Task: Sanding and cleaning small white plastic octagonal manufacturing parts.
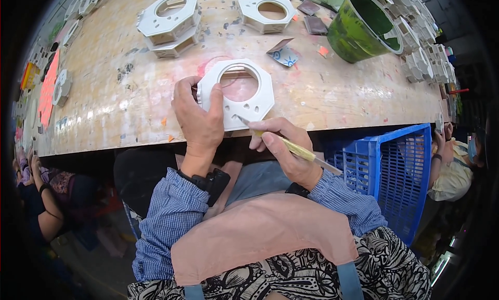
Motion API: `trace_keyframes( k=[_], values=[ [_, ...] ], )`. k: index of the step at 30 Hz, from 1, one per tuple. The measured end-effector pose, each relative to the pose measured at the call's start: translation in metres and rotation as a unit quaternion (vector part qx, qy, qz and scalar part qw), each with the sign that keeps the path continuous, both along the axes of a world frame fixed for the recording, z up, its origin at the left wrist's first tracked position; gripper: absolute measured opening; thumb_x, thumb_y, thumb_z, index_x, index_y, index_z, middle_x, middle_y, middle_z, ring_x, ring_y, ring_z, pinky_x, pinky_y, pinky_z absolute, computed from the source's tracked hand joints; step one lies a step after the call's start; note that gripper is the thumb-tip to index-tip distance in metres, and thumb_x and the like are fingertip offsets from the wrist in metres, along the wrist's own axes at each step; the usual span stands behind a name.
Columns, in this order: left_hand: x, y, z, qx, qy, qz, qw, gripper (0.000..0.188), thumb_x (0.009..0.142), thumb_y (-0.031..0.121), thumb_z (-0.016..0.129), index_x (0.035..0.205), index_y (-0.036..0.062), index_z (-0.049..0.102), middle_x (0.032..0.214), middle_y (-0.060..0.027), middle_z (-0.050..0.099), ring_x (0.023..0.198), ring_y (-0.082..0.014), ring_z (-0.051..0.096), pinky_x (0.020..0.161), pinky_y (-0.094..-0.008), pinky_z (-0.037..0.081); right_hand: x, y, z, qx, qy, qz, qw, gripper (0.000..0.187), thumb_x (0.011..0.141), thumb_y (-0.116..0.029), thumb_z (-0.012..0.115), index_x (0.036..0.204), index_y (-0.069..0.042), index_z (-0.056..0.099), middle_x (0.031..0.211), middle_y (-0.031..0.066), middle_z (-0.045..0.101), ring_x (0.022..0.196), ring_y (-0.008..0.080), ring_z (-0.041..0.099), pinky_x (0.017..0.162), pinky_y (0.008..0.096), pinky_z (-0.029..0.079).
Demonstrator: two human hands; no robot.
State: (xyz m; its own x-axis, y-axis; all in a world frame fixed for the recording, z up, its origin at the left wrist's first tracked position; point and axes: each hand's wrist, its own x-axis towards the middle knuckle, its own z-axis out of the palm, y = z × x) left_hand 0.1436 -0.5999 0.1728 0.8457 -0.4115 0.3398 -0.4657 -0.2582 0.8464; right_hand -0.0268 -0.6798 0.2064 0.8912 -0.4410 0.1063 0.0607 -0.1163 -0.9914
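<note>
My left hand (pixel 196 115) grips the left side of a white octagonal openwork piece (pixel 264 95), its thumb lying on the top face. The piece has a large round opening and several small cutouts along its near side. It rests at the table's front edge, tilted a little toward me. My right hand (pixel 288 152) is closed around a slim knife (pixel 301 151) with a yellowish handle, held like a pen. Its pointed metal tip meets the top face by the small cutouts; whether it cuts in, I cannot tell. A flat metal end sticks out behind the hand.
Two stacked octagonal pieces (pixel 171 19) stand at the far left, another octagonal piece (pixel 266 11) at the far middle. Dark sanding pads (pixel 315 25), a folded paper (pixel 283 55) and a green-stained tub (pixel 358 32) lie to the right. A blue crate (pixel 400 175) stands below the table edge.
</note>
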Motion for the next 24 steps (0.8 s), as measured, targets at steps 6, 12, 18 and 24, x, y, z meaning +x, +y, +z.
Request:
trace_keyframes(
  k=[6,12,18,24],
  values=[
    [0.000,0.002,0.001,0.003,0.002,0.002,1.000,0.032,0.081,0.018,0.069,0.103,-0.0007,0.055,0.093,-0.0132,0.055,0.085,-0.0274,0.051,0.079,-0.0385,0.041,-0.006,-0.008,0.001,-0.014,0.013,0.010,1.000,0.027,0.100,-0.015,0.048,0.115,0.004,0.059,0.085,0.0103,0.065,0.077,0.0125,0.061,0.071,0.0250,0.051],
    [0.000,0.002,0.001,0.003,-0.006,0.003,1.000,0.032,0.081,0.018,0.069,0.103,-0.0009,0.054,0.094,-0.0136,0.055,0.086,-0.0279,0.051,0.079,-0.0389,0.041,-0.003,-0.007,-0.001,0.021,0.008,0.055,0.998,0.026,0.099,-0.015,0.048,0.115,0.004,0.059,0.084,0.0092,0.065,0.074,0.0127,0.061,0.070,0.0262,0.052],
    [0.000,0.002,0.000,0.002,-0.006,0.001,1.000,0.032,0.081,0.018,0.069,0.103,-0.0011,0.055,0.094,-0.0134,0.055,0.086,-0.0280,0.052,0.079,-0.0390,0.042,-0.006,-0.006,-0.003,0.074,0.038,0.058,0.995,0.027,0.099,-0.016,0.048,0.116,0.002,0.060,0.084,0.0079,0.065,0.075,0.0113,0.061,0.070,0.0257,0.052],
    [0.000,0.003,0.001,0.000,-0.011,0.002,1.000,0.031,0.081,0.016,0.069,0.103,-0.0012,0.055,0.093,-0.0135,0.056,0.085,-0.0270,0.053,0.077,-0.0379,0.043,-0.013,-0.016,-0.002,0.064,-0.006,0.041,0.997,0.027,0.100,-0.016,0.049,0.118,0.002,0.059,0.084,0.0083,0.065,0.076,0.0109,0.061,0.070,0.0240,0.052]
  ],
)
